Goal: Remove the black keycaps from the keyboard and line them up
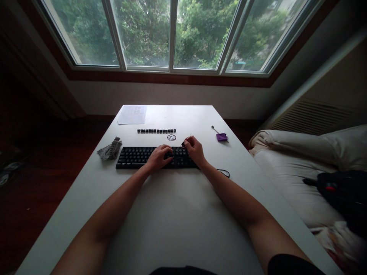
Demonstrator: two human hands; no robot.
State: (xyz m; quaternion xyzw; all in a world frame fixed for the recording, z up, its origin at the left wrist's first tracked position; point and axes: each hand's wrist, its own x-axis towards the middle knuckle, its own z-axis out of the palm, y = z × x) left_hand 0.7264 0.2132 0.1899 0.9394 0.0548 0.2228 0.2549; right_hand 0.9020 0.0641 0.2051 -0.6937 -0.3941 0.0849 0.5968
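A black keyboard [134, 157] lies across the middle of the white table [177, 221]. My left hand [158, 157] rests on its right half, fingers curled down onto the keys. My right hand [195, 149] hovers at the keyboard's far right end, fingers pinched around a thin wire tool with a small dark keycap at its tip. Behind the keyboard runs a row of several loose black keycaps [156, 131], with a small round object [171, 137] beside it.
A grey cloth [110, 149] lies left of the keyboard, a sheet of paper [132, 114] at the far left corner, a purple brush-like tool [220, 136] to the right. A black cable [224, 172] trails off the keyboard. A bed with bedding [301, 168] stands right; windows behind.
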